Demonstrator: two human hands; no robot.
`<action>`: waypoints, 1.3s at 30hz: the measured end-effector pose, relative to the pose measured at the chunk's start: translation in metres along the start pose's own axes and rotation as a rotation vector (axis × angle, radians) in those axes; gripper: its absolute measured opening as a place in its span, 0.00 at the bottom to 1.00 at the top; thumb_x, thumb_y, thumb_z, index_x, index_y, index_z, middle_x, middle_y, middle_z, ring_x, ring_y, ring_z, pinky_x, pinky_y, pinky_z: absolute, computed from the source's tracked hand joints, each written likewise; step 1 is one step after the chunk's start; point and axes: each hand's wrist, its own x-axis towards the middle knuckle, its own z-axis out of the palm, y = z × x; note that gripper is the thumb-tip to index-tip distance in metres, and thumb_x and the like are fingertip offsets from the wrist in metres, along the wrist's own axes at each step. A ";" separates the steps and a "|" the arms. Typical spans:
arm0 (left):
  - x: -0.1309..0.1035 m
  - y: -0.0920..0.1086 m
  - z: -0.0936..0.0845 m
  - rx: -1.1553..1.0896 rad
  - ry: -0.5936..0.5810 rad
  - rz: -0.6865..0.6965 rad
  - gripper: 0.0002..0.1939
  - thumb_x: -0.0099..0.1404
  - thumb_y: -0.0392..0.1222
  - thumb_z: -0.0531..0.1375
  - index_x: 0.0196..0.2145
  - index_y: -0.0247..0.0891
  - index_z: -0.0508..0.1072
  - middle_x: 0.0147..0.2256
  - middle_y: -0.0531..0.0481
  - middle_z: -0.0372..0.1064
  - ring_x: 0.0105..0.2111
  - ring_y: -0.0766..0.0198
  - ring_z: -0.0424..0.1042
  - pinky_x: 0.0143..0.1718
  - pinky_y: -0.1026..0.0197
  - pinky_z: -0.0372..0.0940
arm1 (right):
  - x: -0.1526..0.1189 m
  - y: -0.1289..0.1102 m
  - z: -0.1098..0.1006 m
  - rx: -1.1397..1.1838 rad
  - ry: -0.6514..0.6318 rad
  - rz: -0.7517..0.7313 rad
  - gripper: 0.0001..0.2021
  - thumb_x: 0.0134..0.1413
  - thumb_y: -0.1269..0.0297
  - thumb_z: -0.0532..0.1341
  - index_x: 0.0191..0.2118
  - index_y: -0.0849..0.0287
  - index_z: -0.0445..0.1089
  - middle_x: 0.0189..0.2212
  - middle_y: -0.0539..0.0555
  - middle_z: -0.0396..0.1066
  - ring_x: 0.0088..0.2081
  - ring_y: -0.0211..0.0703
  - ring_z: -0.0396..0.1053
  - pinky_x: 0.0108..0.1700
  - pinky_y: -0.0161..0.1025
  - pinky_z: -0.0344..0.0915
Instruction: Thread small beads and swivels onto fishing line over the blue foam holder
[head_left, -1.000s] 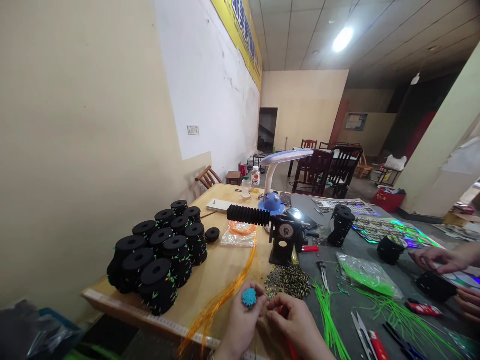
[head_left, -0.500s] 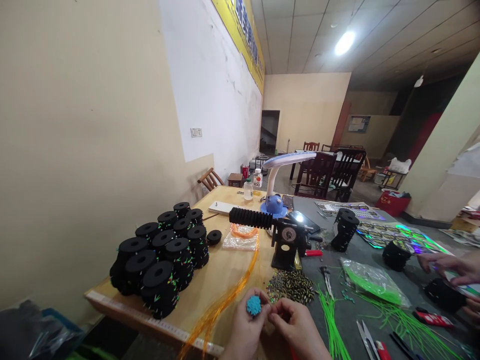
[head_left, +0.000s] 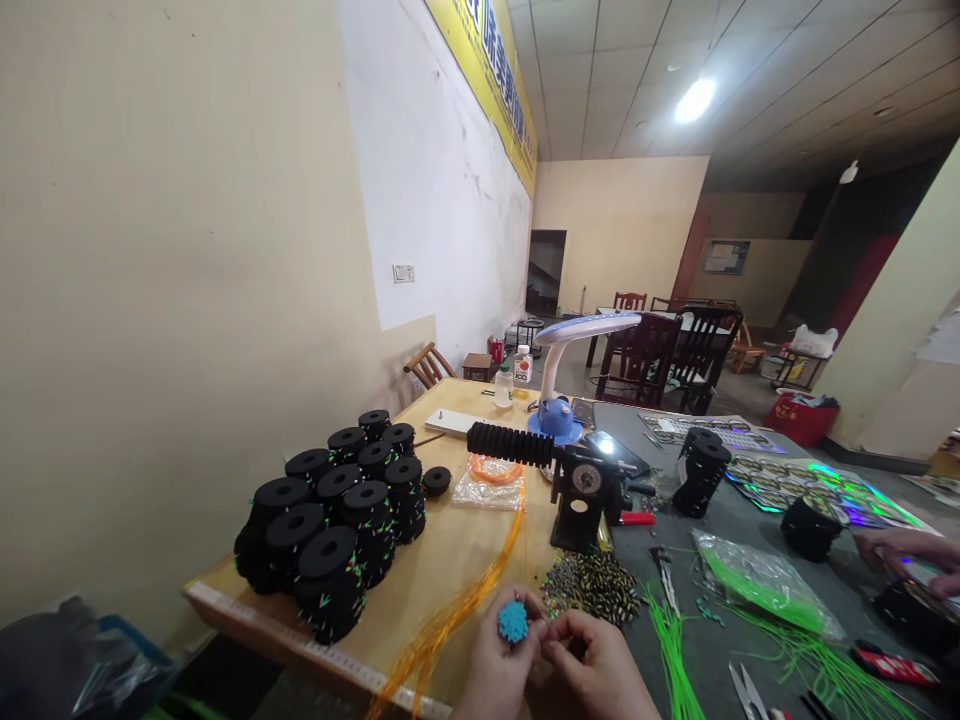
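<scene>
And there was the left hand (head_left: 495, 655), curled around a bunch of tiny blue pieces (head_left: 513, 622), its rounded top showing between thumb and fingers. Close in at three o'clock came the right hand (head_left: 600, 660), thumb and forefinger pinched narrow beside the left fingertips; whether anything sat in that pinch, I couldn't tell.

Just off at one o'clock from the bunch lay a heap of small dark and gold beads (head_left: 600, 588), and beyond it, at the foot of the lamp (head_left: 556, 422), stood a black device (head_left: 581, 495). Over at ten o'clock, what a crowd: black spools (head_left: 326, 562) stacked in columns, flecked with colour! Orange strands (head_left: 450, 630) swept down toward seven o'clock across the wooden table (head_left: 409, 570), while green strands (head_left: 673, 655) fanned out at three. Far right, also around three, another person's hand (head_left: 907, 548) was at a dark spool (head_left: 915, 612).
</scene>
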 end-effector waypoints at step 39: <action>-0.024 0.019 0.011 0.314 -0.115 0.176 0.09 0.57 0.45 0.62 0.32 0.37 0.72 0.23 0.53 0.70 0.21 0.65 0.67 0.23 0.67 0.64 | -0.025 -0.024 0.000 0.932 0.283 0.093 0.16 0.39 0.52 0.72 0.28 0.61 0.78 0.30 0.54 0.78 0.34 0.43 0.72 0.38 0.34 0.66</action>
